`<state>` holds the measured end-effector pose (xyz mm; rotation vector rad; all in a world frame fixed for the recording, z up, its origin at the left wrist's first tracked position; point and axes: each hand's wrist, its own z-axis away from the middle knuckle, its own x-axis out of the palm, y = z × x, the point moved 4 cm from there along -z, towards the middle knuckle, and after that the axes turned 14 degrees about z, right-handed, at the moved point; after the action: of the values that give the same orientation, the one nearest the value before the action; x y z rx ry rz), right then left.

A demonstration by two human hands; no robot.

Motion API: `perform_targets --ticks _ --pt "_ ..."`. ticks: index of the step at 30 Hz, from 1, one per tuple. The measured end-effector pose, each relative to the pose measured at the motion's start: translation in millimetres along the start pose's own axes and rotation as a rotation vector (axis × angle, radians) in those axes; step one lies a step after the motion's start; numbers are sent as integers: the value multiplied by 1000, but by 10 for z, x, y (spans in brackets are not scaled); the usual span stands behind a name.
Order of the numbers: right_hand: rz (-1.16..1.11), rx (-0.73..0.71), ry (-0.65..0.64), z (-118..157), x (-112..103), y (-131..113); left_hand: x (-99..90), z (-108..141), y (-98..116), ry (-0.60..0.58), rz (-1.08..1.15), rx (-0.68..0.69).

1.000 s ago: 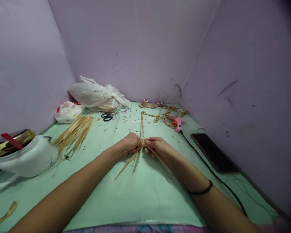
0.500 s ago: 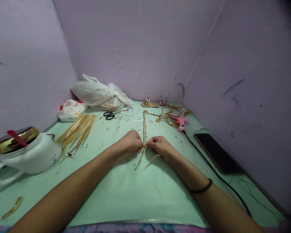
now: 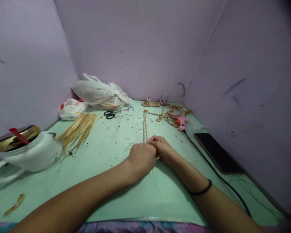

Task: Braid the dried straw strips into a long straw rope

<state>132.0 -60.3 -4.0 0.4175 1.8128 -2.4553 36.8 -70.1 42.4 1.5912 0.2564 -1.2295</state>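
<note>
A thin tan braid [image 3: 145, 124] of dried plant fibre runs straight away from my hands over the pale green table, then bends right into a loose braided heap [image 3: 173, 115]. My right hand [image 3: 161, 147] pinches the near end of the braid between thumb and fingers. Closed and lying across the near strands, my left hand [image 3: 143, 160] touches the right one; its fingertips are turned away from view. Short loose strand ends [image 3: 157, 158] peek out below the hands.
Dried fibre strips [image 3: 80, 129] and black-handled scissors [image 3: 109, 114] lie left. A white pot [image 3: 34, 155], a tied plastic bag [image 3: 102, 94], a small woven hat [image 3: 149, 102], a pink glue gun [image 3: 181, 122] with its cord and a dark phone [image 3: 217, 152] surround the work area.
My left hand has moved right and nearer to me, crossing over the loose strands to meet my right hand. The right hand stays at the braid's end.
</note>
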Motion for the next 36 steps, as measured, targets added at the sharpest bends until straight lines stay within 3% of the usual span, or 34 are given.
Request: perform_targets --ticks 3,6,9,12,17,24,30,33,36 --pt "-3 -11 -52 -8 -6 -8 -209 -114 -113 58 84 -6" --pt "4 -31 -121 -13 -19 -25 -377 -256 -382 123 549 -238" --pt "-10 -40 -158 -8 -24 -43 -245 -330 -529 -83 1044 -469" --pt "-48 -39 -197 5 -13 -60 -57 -345 -507 -318 1245 -533" --pt "63 -106 -168 -18 -40 -83 8 -405 -542 -272 1225 -540" --pt "325 -341 -22 -110 -74 -94 3 -446 -567 -253 1115 -459" --pt "687 -461 77 -17 -81 -116 -30 -328 -481 -43 926 -450" --pt "845 -455 179 73 -103 -172 -24 -301 -436 28 897 -437" --pt "858 -360 226 137 -123 -207 -5 -308 -433 55 906 -461"
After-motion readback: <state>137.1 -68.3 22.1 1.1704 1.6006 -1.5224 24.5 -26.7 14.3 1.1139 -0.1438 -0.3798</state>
